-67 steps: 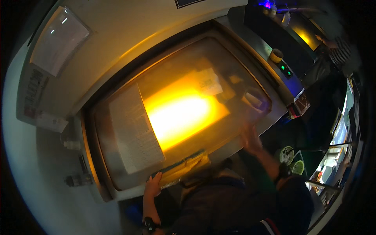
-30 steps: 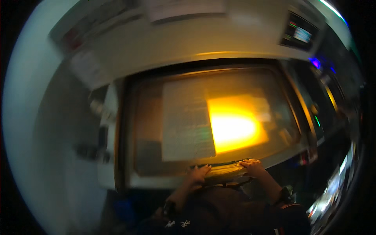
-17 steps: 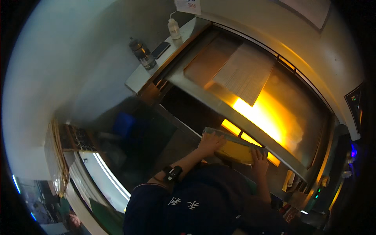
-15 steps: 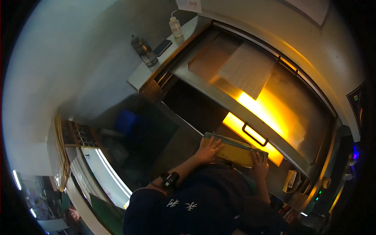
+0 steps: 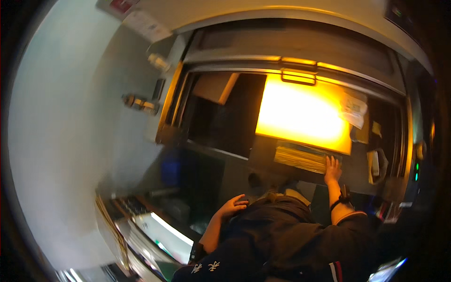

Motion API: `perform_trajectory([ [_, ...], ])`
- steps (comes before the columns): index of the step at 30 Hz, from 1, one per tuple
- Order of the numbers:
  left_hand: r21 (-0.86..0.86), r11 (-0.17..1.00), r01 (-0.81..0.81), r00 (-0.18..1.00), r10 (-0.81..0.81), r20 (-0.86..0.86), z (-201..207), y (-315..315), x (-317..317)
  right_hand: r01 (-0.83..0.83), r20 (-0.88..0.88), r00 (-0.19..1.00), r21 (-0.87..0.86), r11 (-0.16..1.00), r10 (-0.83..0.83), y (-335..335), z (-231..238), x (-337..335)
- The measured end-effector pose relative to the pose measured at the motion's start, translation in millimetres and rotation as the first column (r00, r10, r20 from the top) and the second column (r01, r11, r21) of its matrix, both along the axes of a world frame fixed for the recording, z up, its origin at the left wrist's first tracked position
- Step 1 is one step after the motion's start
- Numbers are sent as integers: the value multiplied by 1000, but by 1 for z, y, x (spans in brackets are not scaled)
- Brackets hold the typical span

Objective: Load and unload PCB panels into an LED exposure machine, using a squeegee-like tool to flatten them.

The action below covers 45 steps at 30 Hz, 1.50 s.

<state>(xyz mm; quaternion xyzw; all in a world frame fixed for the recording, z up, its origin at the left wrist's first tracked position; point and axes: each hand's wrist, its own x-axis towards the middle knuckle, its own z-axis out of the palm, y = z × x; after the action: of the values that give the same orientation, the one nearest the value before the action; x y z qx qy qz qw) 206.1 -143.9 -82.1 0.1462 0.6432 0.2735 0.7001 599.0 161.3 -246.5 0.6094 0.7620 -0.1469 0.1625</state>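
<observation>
A thick stack of thin sheets (image 5: 300,157) with yellowish edges lies on the dark front ledge, just in front of a brightly lit yellow panel (image 5: 303,113). My right hand (image 5: 332,170) rests at the right end of that stack, fingers stretched out and apart. Close to my body and away from the stack, my left hand (image 5: 234,206) hangs with fingers loosely extended and nothing seen in it. Beyond the panel, the metal sliding cover with its black handle (image 5: 299,77) stands pushed back.
A pale crumpled paper (image 5: 354,110) lies at the panel's right edge, and a small open box (image 5: 377,165) stands farther right. On the left ledge are a dark bottle (image 5: 141,104), a phone (image 5: 159,88) and a squeeze bottle (image 5: 159,62). A lit rack (image 5: 164,235) stands lower left.
The metal cover has moved back, uncovering the lit panel. My left hand has come off the stack toward my body, while the right stays at its right end. The view has turned.
</observation>
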Motion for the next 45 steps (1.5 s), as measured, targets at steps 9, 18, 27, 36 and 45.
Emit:
perform_trajectory([
  [9, 306, 904, -299, 885, 142, 444, 37, 95, -26, -55, -711, 634, 350, 935, 304, 38, 129, -154],
  [18, 355, 578, -735, 619, 358, 699, 3, 41, -185, -239, -344, 867, 350, 906, 361, 4, 174, -233],
  [27, 141, 471, -871, 483, 764, 428, -78, -86, -410, 148, -65, 987, 12, 989, -147, -109, 158, -265],
  [36, 291, 918, -269, 890, 352, -288, -133, -116, -457, 188, -79, 982, 268, 945, -173, -186, 290, -277],
  [45, 703, 595, 389, 727, 270, -631, -17, 103, -353, 105, 51, 989, 426, 899, -140, -162, 481, -308],
])
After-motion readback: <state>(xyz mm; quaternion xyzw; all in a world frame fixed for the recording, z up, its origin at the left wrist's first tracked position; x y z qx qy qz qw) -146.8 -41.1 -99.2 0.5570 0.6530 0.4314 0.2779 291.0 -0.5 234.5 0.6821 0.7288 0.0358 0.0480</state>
